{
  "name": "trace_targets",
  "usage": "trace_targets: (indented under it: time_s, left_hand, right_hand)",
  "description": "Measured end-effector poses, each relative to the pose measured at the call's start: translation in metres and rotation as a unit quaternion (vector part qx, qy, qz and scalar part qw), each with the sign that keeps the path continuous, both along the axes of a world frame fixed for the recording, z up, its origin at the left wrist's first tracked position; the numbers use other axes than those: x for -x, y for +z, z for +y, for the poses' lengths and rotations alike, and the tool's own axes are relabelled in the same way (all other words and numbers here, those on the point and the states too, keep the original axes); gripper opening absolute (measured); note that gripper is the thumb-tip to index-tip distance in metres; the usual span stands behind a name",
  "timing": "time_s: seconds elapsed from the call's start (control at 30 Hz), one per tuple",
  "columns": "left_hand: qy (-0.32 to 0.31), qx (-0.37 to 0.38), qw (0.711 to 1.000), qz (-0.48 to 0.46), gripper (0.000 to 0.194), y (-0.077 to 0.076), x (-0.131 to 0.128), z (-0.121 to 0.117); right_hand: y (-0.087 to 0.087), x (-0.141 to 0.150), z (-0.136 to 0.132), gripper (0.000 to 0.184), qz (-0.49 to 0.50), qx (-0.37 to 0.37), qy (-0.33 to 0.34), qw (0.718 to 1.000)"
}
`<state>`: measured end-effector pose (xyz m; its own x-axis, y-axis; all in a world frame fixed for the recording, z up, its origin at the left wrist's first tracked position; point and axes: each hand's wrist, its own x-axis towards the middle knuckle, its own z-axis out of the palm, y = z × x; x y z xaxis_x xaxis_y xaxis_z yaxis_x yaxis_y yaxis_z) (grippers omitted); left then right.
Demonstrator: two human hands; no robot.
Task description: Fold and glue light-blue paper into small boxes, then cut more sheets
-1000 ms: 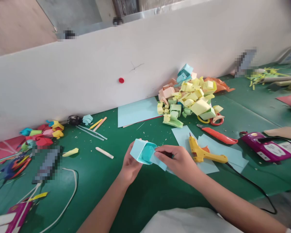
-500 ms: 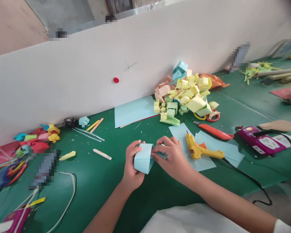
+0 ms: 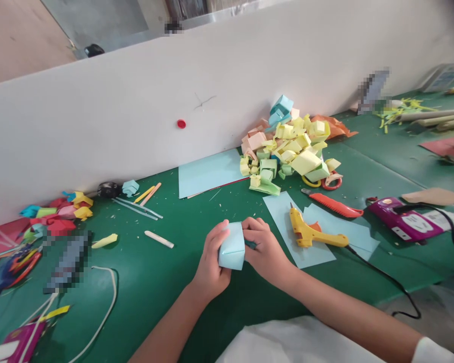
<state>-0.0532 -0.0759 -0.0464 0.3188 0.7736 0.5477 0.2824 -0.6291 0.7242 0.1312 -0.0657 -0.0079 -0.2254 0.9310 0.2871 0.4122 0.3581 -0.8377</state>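
A light-blue folded paper box (image 3: 231,248) is held up over the green table in front of me. My left hand (image 3: 213,262) wraps round its left side, with fingers on top and the thumb beneath. At the box's right end, the bent fingers of my right hand (image 3: 263,247) grip its paper edge or flap; that end is mostly hidden by them. To the right of my hands a yellow glue gun (image 3: 306,233) lies on light-blue paper sheets (image 3: 318,256).
Behind the glue gun lies a red-handled utility knife (image 3: 335,205). A heap of folded paper pieces (image 3: 295,146) leans near the white partition (image 3: 128,116). A purple power strip (image 3: 404,219) stands at right. A white stick (image 3: 159,239) and scissors (image 3: 26,267) lie left.
The box has turned so its open end, which showed its inside, now faces my right hand. The right fingers have closed in on that end. The view has shifted slightly.
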Motion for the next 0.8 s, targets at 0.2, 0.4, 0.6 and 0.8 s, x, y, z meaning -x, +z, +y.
trace_targets:
  time_s: [0.2, 0.4, 0.6, 0.8]
  left_hand:
    - [-0.024, 0.119, 0.992, 0.017, 0.092, 0.004, -0.005, -0.003]
    - [-0.033, 0.161, 0.986, -0.005, 0.091, 0.007, -0.007, -0.003]
    - [-0.005, 0.203, 0.976, -0.072, 0.075, 0.006, -0.009, -0.001]
    - [0.002, 0.277, 0.948, -0.157, 0.062, 0.007, -0.007, 0.004]
  right_hand:
    - [-0.001, 0.000, 0.001, 0.026, 0.009, 0.035, 0.002, 0.999]
    - [-0.004, -0.004, 0.005, 0.025, -0.008, 0.056, 0.035, 0.998]
    - [0.000, -0.013, 0.014, 0.025, 0.053, 0.102, 0.095, 0.989]
    - [0.012, -0.031, 0.017, 0.024, 0.112, 0.135, 0.061, 0.983]
